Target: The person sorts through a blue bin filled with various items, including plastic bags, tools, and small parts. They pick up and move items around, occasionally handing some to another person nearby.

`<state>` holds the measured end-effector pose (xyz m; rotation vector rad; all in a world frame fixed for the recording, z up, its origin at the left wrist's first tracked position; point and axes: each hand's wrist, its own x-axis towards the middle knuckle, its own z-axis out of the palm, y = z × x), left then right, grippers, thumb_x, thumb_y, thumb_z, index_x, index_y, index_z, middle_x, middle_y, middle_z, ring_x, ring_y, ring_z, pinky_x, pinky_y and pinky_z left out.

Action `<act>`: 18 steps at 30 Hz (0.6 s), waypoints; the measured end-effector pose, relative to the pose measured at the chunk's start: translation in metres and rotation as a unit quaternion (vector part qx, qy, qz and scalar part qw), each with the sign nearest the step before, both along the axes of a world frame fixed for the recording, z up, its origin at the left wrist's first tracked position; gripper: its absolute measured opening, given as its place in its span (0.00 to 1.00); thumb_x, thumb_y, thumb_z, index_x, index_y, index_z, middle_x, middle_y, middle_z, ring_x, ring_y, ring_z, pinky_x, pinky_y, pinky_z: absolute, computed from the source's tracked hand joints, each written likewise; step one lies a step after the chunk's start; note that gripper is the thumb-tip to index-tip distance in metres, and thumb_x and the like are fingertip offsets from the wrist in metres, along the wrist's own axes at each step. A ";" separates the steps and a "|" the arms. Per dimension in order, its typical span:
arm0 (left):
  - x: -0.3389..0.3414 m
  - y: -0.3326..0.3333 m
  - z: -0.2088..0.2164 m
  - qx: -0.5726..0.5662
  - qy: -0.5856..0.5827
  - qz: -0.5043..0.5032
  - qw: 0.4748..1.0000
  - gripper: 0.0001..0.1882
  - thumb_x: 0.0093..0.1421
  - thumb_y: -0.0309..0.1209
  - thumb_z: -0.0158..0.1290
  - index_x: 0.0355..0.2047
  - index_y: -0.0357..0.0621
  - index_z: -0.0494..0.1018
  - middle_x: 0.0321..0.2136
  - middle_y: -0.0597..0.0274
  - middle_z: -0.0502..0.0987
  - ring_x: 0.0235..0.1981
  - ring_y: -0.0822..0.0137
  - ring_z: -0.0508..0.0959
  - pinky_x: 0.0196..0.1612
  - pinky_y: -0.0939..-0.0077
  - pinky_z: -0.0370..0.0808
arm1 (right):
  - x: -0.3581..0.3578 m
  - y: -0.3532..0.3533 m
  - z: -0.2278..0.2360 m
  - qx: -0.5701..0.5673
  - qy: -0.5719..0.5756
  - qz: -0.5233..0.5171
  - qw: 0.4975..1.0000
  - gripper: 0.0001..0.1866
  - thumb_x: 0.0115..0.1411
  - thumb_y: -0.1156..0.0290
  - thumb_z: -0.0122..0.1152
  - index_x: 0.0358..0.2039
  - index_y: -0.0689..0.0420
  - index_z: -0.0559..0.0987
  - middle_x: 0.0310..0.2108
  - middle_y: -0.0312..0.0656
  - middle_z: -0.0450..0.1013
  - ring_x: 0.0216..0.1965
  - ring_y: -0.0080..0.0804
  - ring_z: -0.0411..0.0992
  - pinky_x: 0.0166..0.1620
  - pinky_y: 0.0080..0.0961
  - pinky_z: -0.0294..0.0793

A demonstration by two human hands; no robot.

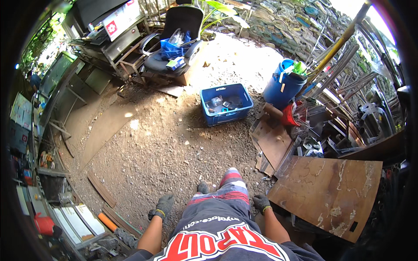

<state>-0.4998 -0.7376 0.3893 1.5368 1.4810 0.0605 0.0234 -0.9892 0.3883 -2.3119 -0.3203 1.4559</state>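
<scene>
Both of my hands wear dark grey work gloves and hang low beside my body. My left hand (163,206) is over the gravel ground to the left of my striped shorts, its thumb apart from the fingers and nothing in it. On the other side, my right hand (261,202) hangs by my thigh, near the corner of a stained brown board (326,187). Its fingers look loosely bent, with no object visible in them. Ahead of me on the ground stands a blue plastic crate (227,118) with a few small items inside, out of reach of both hands.
A black office chair (185,19) carrying a blue bag stands ahead left. At right are a blue barrel (282,89), a red bucket (291,114), flat brown sheets (272,141) and leaning metal rods (344,82). Cluttered benches line the left; an orange tube (107,221) lies near me.
</scene>
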 end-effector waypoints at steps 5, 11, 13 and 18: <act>0.064 0.158 -0.017 -0.036 -0.115 0.199 0.972 0.21 0.69 0.37 0.52 0.55 0.38 0.78 0.52 0.53 0.82 0.51 0.55 0.81 0.58 0.64 0.75 | 0.068 0.162 -0.029 -0.011 0.025 0.087 0.996 0.24 0.62 0.60 0.61 0.54 0.59 0.81 0.34 0.40 0.80 0.28 0.31 0.78 0.29 0.29 0.76; 0.168 0.292 -0.039 -0.077 -0.148 0.265 0.950 0.18 0.72 0.35 0.47 0.56 0.44 0.79 0.51 0.58 0.82 0.49 0.63 0.80 0.53 0.66 0.77 | 0.197 0.343 -0.125 -0.025 -0.045 0.209 0.977 0.23 0.59 0.58 0.64 0.51 0.58 0.84 0.36 0.43 0.82 0.31 0.35 0.80 0.34 0.34 0.79; 0.199 0.326 -0.047 -0.059 -0.072 0.170 0.981 0.17 0.71 0.33 0.49 0.54 0.43 0.80 0.49 0.57 0.83 0.48 0.64 0.81 0.53 0.68 0.77 | 0.229 0.412 -0.141 -0.006 -0.216 0.351 0.911 0.19 0.62 0.56 0.57 0.41 0.56 0.86 0.41 0.48 0.84 0.38 0.50 0.83 0.47 0.46 0.80; 0.282 0.375 -0.031 -0.051 0.024 0.057 0.997 0.15 0.69 0.29 0.53 0.52 0.37 0.81 0.46 0.54 0.85 0.47 0.68 0.81 0.53 0.70 0.77 | 0.261 0.561 -0.131 0.116 -0.046 0.085 0.988 0.19 0.62 0.58 0.59 0.47 0.57 0.84 0.43 0.53 0.81 0.44 0.46 0.79 0.48 0.36 0.77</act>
